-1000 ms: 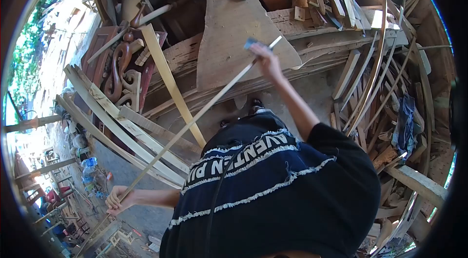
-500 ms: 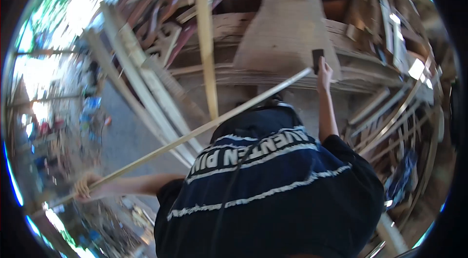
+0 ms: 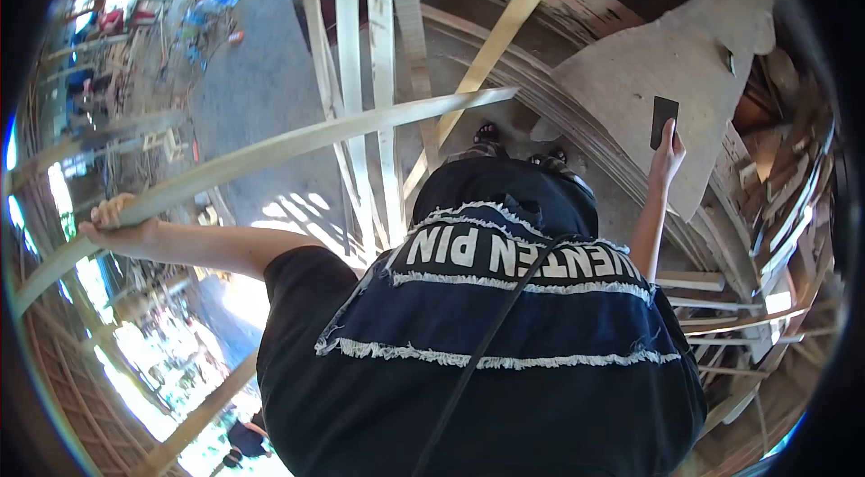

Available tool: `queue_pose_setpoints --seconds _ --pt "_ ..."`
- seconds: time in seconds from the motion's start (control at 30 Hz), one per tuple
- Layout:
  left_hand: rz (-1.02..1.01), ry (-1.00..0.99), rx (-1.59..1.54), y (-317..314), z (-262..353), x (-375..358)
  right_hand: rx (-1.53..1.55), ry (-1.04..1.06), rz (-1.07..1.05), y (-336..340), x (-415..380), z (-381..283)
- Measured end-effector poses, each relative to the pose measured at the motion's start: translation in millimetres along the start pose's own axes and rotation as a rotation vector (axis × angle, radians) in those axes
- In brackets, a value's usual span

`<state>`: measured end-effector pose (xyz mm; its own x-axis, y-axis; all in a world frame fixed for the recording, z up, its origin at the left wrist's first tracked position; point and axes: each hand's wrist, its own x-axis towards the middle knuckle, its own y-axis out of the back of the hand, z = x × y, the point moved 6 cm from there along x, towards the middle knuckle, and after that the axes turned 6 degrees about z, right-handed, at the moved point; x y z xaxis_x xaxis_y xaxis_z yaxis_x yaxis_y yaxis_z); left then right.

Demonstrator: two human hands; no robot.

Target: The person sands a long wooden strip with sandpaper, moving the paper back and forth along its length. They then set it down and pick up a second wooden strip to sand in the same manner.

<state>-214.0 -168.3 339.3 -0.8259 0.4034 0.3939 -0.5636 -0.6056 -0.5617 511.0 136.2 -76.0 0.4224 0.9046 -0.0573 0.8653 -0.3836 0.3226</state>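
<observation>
At the far left, my left hand [image 3: 117,218] is closed around a long pale wooden strip [image 3: 297,136], which crosses in front of me with one end above my feet. On the right, my right hand [image 3: 669,153] grips the lower edge of a thin dark rectangular piece [image 3: 664,121]. That piece is over a broad, light, curved board [image 3: 631,63], apart from the strip. Whether it touches the board cannot be made out.
Upright or leaning planks [image 3: 353,72] stand ahead, with a yellowish plank [image 3: 518,13] slanting across. My feet [image 3: 487,135] are on the floor below. Scrap wood [image 3: 793,180] is piled at the right. Another person [image 3: 245,441] is at the lower left.
The view has turned, so the board and planks appear shifted right. My left hand, still on the strip, appears higher; my right hand appears further right and lower with the dark piece.
</observation>
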Motion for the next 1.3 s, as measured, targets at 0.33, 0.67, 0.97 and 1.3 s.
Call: queue_pose_setpoints --seconds 0.33,0.67,0.97,1.3 --pt "0.527 -0.375 0.489 -20.4 61.5 -72.7 -0.183 0.119 -0.292 -80.3 -20.0 -8.8" --pt "0.498 -0.237 0.83 12.5 151.5 -88.9 -0.253 0.283 -0.564 -146.7 -34.9 -34.0" --pt "0.511 -0.166 1.087 85.7 103.7 -63.5 -0.278 0.343 -0.667 -201.0 -67.2 -72.0" --pt "0.018 0.413 1.196 285.2 -148.8 -28.0 -0.44 0.376 -0.657 -187.7 -99.3 -59.3"
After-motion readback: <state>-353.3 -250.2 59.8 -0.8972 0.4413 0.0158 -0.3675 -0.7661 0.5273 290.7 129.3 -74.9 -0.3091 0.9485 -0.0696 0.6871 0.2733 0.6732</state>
